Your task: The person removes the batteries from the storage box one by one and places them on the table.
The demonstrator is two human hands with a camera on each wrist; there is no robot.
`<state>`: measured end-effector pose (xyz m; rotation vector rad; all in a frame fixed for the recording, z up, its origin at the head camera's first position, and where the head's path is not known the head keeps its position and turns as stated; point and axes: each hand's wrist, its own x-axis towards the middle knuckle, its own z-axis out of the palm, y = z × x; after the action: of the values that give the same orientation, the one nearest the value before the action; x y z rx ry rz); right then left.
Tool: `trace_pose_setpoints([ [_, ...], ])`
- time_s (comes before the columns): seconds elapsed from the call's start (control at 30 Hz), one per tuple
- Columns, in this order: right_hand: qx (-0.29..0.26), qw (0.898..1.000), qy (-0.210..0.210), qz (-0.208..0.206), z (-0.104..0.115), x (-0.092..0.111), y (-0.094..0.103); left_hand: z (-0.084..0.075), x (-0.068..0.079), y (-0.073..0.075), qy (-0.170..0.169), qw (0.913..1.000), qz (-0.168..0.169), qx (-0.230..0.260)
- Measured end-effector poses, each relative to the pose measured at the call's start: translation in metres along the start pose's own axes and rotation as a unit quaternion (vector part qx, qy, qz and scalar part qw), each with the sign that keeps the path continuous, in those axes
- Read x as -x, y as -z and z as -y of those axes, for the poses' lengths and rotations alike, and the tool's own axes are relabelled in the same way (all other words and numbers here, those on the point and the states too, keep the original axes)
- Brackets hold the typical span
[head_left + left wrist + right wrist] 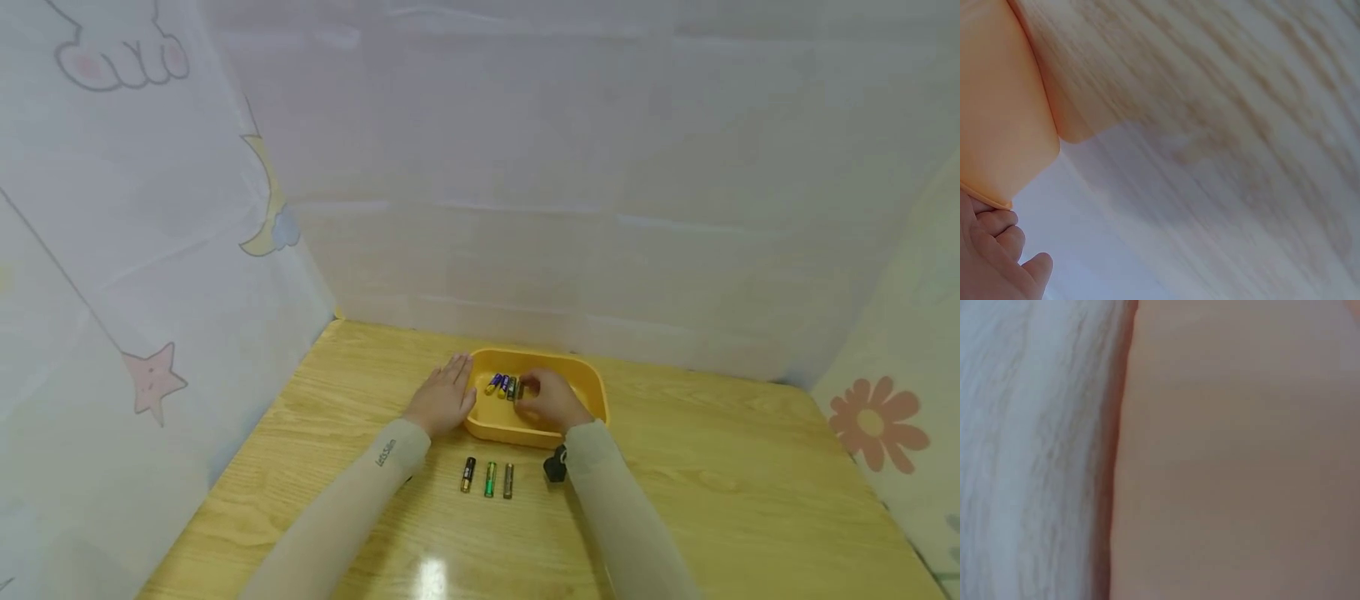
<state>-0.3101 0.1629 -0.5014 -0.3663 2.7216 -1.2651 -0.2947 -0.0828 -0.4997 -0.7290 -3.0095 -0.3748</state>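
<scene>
A yellow plastic tray (510, 433) stands on the wooden table. My left hand (442, 396) rests against its left rim with fingers extended; the left wrist view shows those fingers (1010, 237) at the tray's edge. Inside the tray, my right hand (553, 400) pinches a small dark battery between thumb and fingertips, mostly hidden by the hand. Beside it lie a dark green battery (512, 388) and two purple-and-yellow batteries (492, 384). In front of the tray, a black-and-gold battery (468, 475), a green battery (490, 479) and a brownish battery (508, 481) lie in a row.
The wooden table (720, 483) extends to both sides of the tray. A pale cloth backdrop (525, 167) hangs behind it and at both sides. In the right wrist view only the tray's outer wall (1235, 475) and blurred table surface show.
</scene>
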Motion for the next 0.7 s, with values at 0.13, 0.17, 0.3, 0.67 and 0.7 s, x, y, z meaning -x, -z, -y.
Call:
trace_pose_setpoints([
  [0.13,0.001,1.0,0.001,0.0,0.001,0.004,0.003,-0.002,0.001,0.0,0.0,1.0,0.008,0.0],
  [0.17,-0.002,1.0,0.0,0.0,0.002,0.005,0.004,-0.002,0.001,0.0,0.0,1.0,0.009,-0.002],
  [0.3,-0.002,1.0,0.006,-0.006,0.007,0.01,0.007,-0.002,0.001,0.0,-0.002,0.9999,0.007,-0.007],
  [0.67,0.0,0.999,0.036,-0.041,0.019,0.03,0.004,0.001,0.002,0.001,-0.004,1.0,0.0,-0.007],
  [0.7,0.004,0.998,0.037,-0.045,0.02,0.031,0.004,0.001,0.002,0.0,-0.005,1.0,-0.002,-0.006],
])
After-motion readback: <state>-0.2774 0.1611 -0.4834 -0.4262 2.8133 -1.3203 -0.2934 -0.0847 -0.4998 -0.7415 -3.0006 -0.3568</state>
